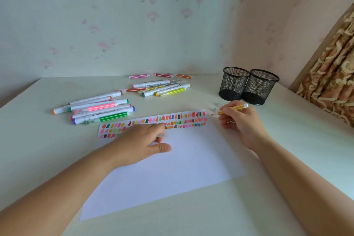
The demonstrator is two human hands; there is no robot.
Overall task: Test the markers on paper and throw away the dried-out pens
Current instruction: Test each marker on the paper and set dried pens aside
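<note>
A white paper sheet (172,163) lies on the table, with rows of colour swatches (172,119) along its far edge. My left hand (141,143) rests on the sheet just below the swatches. Its fingers are curled, and a small pale thing that looks like a clear cap (161,135) is tucked under the index finger. My right hand (241,120) grips an uncapped orange marker (232,109) just off the sheet's far right corner. The marker's tip points left, slightly above the table.
Two black mesh pen cups (248,87) stand at the back right. Two small clear caps (217,107) lie by my right hand. One pile of markers (99,110) lies at the left and another (162,87) at the back. A patterned curtain (333,74) hangs at the far right.
</note>
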